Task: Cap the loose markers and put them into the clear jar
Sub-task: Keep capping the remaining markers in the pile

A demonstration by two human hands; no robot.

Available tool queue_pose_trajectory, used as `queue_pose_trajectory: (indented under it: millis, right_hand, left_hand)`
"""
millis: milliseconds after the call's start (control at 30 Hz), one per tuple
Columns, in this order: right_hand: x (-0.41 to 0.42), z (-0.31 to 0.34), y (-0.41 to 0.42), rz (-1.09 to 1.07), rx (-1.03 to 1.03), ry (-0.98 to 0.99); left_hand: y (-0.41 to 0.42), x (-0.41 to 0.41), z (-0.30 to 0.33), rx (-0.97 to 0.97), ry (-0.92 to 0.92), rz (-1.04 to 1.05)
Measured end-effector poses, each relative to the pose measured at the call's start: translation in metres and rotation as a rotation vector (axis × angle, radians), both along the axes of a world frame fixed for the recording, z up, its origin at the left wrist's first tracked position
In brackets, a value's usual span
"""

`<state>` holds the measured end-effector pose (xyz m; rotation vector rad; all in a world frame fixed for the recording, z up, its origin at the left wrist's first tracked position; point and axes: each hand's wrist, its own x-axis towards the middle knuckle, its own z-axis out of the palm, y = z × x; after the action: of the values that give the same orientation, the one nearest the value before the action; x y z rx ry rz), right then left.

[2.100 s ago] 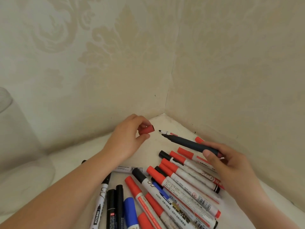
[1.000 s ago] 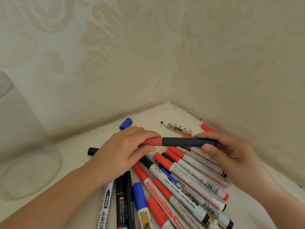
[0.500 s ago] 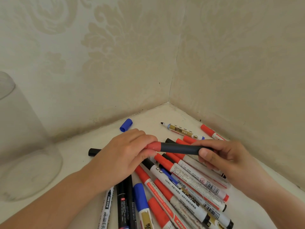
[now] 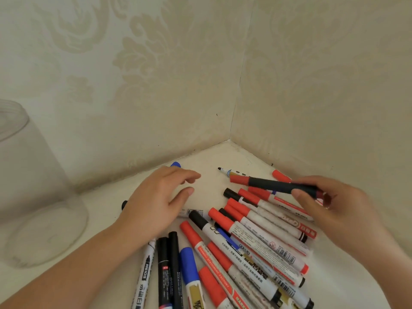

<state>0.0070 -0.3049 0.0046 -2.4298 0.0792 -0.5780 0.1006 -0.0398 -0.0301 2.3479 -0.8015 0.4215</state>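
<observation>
Right hand (image 4: 330,210) pinches dark marker (image 4: 281,187), red cap on, above pile (image 4: 256,241). Left hand (image 4: 156,201) loose, fingers apart, holds nothing. Clear jar (image 4: 33,197) far left, upright. Advice: carry marker level, drop cap-end down into jar mouth; avoid knocking jar.

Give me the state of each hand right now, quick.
Left hand: open, fingers relaxed over the table, holding nothing.
Right hand: closed in a grip on the dark marker, red cap on.
</observation>
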Motion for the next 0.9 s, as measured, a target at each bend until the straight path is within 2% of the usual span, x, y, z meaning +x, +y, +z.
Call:
queue_pose_trajectory:
  millis: [100,300,400,533,700,800,900]
  right_hand:
    - [-0.001,0.002,-0.008,-0.031,-0.049,0.073]
    - [-0.003,-0.001,-0.005,0.115,-0.212,0.317]
    - [-0.001,-0.003,-0.006,0.077,-0.240,0.331]
    - [0.004,-0.008,-0.003,-0.006,-0.422,0.369]
    - [0.020,0.000,0.007,-0.023,-0.322,0.295]
    - [0.043,-0.001,0.014,-0.015,-0.330,0.230]
    - [0.071,-0.007,0.024,-0.018,-0.382,0.245]
  left_hand:
    - [0.006,0.007,0.002,-0.013,0.060,0.053]
    - [0.006,0.019,-0.001,0.040,0.092,0.110]
    - [0.002,0.026,-0.004,0.114,0.099,0.113]
    - [-0.001,0.038,-0.004,0.229,0.177,0.156]
    - [-0.010,0.052,-0.003,0.123,0.324,0.250]
    - [-0.012,0.053,-0.013,0.095,0.281,0.295]
    - [-0.008,0.053,-0.018,0.024,0.223,0.285]
